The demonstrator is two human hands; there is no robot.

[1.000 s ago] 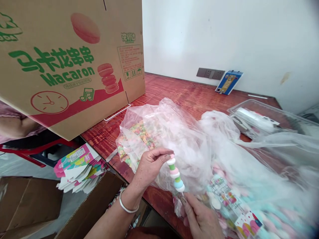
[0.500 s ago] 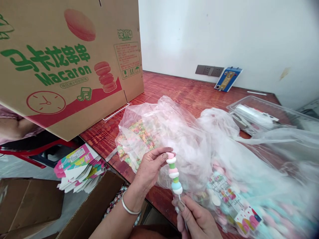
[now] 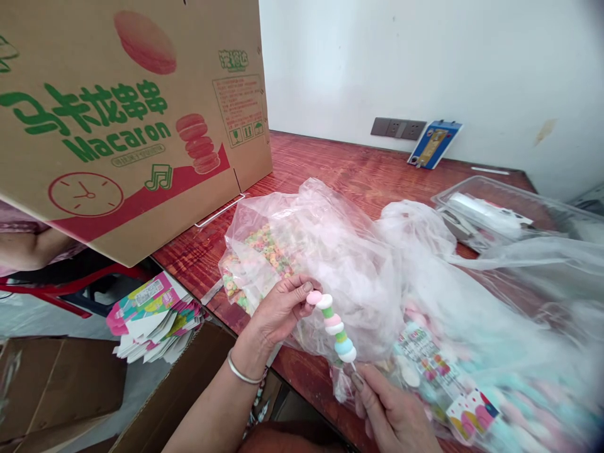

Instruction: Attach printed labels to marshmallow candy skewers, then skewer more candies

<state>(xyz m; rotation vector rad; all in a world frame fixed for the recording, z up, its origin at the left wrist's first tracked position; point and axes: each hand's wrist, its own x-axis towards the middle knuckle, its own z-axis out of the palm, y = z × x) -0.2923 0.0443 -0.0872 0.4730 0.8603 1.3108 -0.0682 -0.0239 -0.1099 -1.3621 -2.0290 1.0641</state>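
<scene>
Pastel candy skewer [image 3: 334,327] gripped at both ends above the near edge of the red-brown wooden worktop [image 3: 340,170].
At the left stands a brown cardboard box with green "Macaron" lettering [image 3: 132,126]. Next, the left hand [image 3: 278,308] pinches the skewer's pink top piece, thumb and fingers together on it. Behind lies a clear plastic bag of coloured candy rings [image 3: 283,239]. The right hand [image 3: 391,412] is clamped on the stick's lower end.

- A pink piece now tops the candy skewer [image 3: 334,328], pinched by my left hand [image 3: 278,308].
- My right hand [image 3: 396,415] has tipped the skewer's top toward the ring-candy bag [image 3: 264,251].
</scene>
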